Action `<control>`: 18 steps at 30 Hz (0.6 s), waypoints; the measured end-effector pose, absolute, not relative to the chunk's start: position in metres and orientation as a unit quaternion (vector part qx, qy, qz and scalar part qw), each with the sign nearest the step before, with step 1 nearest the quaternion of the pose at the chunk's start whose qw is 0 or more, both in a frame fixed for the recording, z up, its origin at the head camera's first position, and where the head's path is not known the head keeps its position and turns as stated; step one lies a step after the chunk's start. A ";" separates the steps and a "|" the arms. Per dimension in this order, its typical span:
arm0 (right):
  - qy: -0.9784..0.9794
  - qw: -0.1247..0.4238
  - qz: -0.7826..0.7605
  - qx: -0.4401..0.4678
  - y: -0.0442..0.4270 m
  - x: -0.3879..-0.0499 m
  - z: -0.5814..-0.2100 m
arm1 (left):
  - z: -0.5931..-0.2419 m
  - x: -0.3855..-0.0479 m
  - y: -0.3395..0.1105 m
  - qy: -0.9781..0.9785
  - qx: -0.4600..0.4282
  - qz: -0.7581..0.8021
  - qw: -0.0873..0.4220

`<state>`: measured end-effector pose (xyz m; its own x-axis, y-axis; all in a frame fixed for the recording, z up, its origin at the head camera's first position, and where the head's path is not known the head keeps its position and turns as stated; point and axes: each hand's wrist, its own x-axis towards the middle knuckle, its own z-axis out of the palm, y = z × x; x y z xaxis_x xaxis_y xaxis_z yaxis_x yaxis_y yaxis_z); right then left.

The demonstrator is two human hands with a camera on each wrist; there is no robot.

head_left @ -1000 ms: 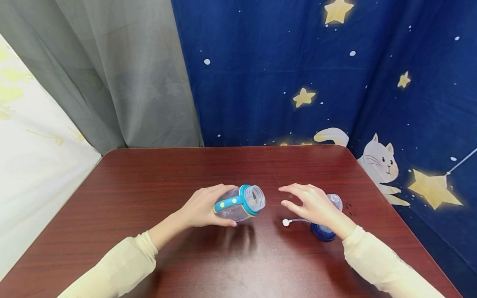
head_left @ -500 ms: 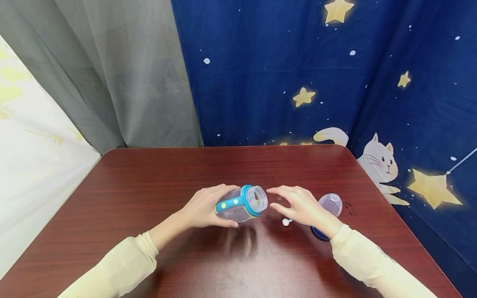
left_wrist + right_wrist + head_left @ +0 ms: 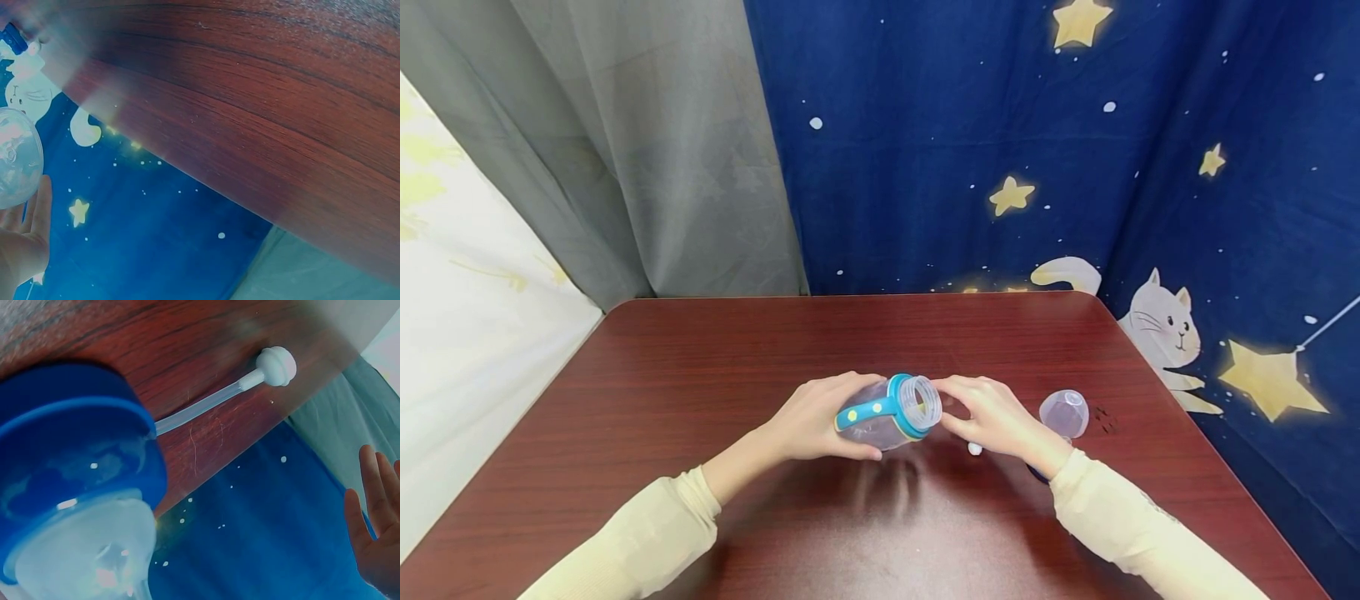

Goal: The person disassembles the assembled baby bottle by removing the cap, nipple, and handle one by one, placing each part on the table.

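In the head view my left hand (image 3: 820, 417) grips a clear baby bottle (image 3: 880, 427) with a teal collar and a dotted teal handle. The bottle is tilted, its open threaded mouth facing right. Beside that mouth is my right hand (image 3: 988, 417), thumb and forefinger extended at the rim; whether they touch it I cannot tell. The left wrist view shows the bottle's clear base (image 3: 19, 156) by my left hand (image 3: 25, 244). My right hand (image 3: 378, 519) appears in the right wrist view with straight fingers, holding nothing.
Near my right wrist on the table (image 3: 737, 333) lies a dark blue cap (image 3: 75, 444), largely hidden by the forearm in the head view. A translucent dome (image 3: 1064, 414) lies by it. From the cap runs a clear straw (image 3: 200, 412) with a white weighted end (image 3: 275, 365).
My right hand has moved left, from over the cap area to the bottle's mouth. The left hand and bottle have shifted very slightly right.
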<state>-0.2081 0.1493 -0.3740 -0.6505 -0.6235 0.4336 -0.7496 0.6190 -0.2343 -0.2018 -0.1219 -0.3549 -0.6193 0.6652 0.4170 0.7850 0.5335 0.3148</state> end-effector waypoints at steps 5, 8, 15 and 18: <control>-0.885 0.145 0.211 0.388 0.147 -0.208 -0.374 | -0.355 -0.202 -0.121 -0.866 -0.420 -0.242 0.123; -0.884 0.148 0.212 0.390 0.146 -0.207 -0.374 | -0.355 -0.201 -0.121 -0.866 -0.419 -0.242 0.124; -0.879 0.163 0.211 0.396 0.144 -0.206 -0.376 | -0.355 -0.201 -0.121 -0.865 -0.420 -0.245 0.125; -0.875 0.167 0.215 0.400 0.143 -0.207 -0.377 | -0.355 -0.201 -0.121 -0.864 -0.421 -0.246 0.124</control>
